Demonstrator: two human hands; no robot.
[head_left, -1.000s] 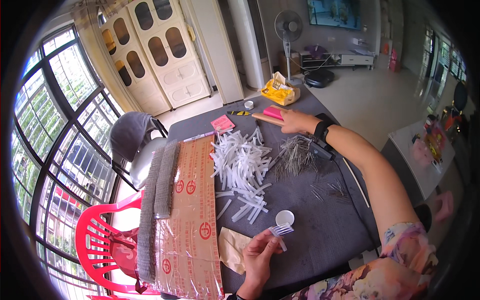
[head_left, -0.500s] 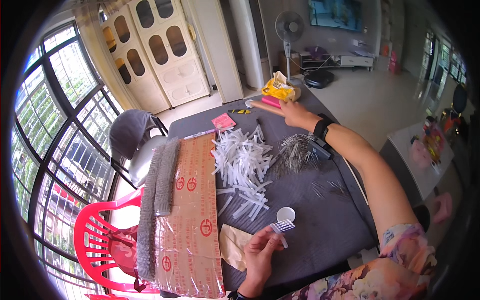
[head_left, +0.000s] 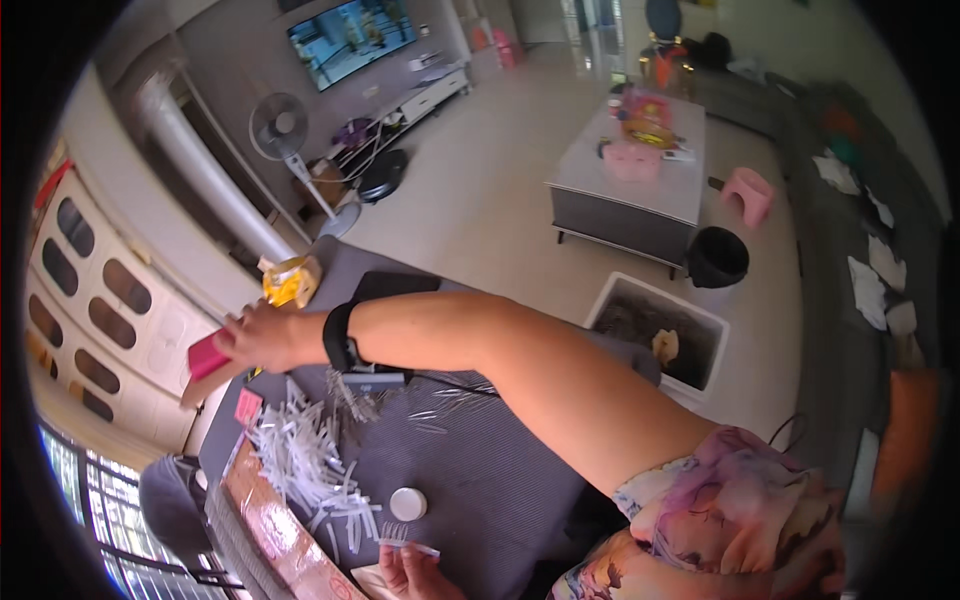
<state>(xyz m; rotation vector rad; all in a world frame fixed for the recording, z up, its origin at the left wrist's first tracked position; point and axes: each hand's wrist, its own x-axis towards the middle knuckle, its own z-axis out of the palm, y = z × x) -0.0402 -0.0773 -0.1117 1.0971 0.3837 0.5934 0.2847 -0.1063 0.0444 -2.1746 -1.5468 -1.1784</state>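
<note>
Near the bottom edge, my left hand (head_left: 418, 577) pinches a white strip (head_left: 415, 547) with several thin metal pins standing up from it like comb teeth. My right hand (head_left: 262, 338) is stretched out to the far left, over the table's far edge. It grips a magenta block (head_left: 208, 354) along with a flat tan piece (head_left: 205, 388); their exact kind does not show. Between the hands lies a heap of loose white strips (head_left: 300, 445). Loose metal pins (head_left: 350, 403) lie beside that heap, partly behind my right wrist. A white round cap (head_left: 408, 503) sits close to my left hand.
Cardboard wrapped in clear film (head_left: 285, 525) lies at lower left, with a grey ribbed strip (head_left: 243, 545) along it. A yellow bag (head_left: 290, 282) stands at the table's far corner. Beyond are a fan (head_left: 280, 130), a low table (head_left: 635, 205) and a white-rimmed bin (head_left: 660, 335).
The view has swung right, bringing the low table and bin into sight. My right hand has lifted the magenta and tan pieces from beside the yellow bag. My left hand still pinches the strip.
</note>
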